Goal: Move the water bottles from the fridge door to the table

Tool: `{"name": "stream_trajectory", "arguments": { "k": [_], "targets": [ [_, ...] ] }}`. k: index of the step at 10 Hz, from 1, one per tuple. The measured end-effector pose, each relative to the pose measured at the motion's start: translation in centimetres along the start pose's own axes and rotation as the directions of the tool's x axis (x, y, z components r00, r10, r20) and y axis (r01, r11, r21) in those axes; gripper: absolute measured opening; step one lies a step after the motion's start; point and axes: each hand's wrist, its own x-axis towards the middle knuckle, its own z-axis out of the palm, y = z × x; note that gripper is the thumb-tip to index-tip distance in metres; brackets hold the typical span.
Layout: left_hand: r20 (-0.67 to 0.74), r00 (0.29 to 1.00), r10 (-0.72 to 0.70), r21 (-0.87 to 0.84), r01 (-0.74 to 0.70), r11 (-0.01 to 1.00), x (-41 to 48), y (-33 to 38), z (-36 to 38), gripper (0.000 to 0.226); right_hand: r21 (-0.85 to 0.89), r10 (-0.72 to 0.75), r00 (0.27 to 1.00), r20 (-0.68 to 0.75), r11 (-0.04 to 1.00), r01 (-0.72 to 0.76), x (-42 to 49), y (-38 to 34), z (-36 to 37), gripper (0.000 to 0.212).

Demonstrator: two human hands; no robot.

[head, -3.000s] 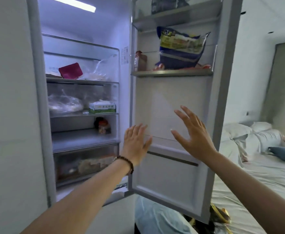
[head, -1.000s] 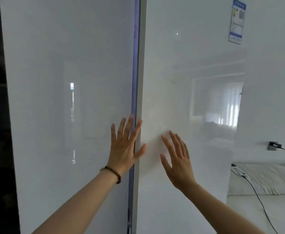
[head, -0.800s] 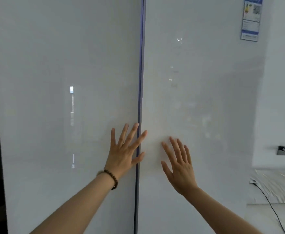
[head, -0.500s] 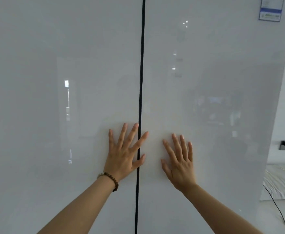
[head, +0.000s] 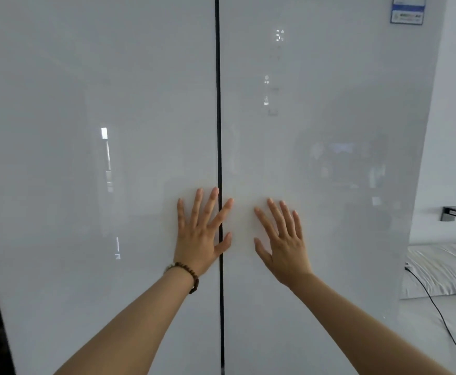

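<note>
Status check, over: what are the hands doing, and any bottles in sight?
Left hand and right hand open, flat on fridge doors. Doors shut. No bottles visible. Nothing in the way.

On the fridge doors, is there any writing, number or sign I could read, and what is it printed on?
Nothing can be read for certain.
Sticker, top right corner of the right door: blue and white, print too small and blurred.
Lit display on the right door: pale segments and small symbols, perhaps a digit, not legible.
Two lit icons below it, with tiny captions: blurred.
Left door: only reflections, no text.
</note>
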Motion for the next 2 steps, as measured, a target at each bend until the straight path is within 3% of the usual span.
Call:
{"name": "stream_trajectory", "arguments": {
  "k": [1, 2],
  "targets": [
    [0.091, 0.995, -0.042, -0.035, 0.045, 0.998, -0.3, 0.8, -1.6, 0.065, 0.197, 0.040, 0.996, 0.077, 0.979, -0.054, 0.0, -1.7, -4.5, 0.065],
    [0.159, 0.985, -0.059, -0.104, 0.076, 0.992, -2.2, 1.1, -2.6, 0.065, 0.464, 0.054, 0.998, 0.019, 0.884, -0.057, 0.8, -3.6, -11.2, 0.063]
  ]
}}
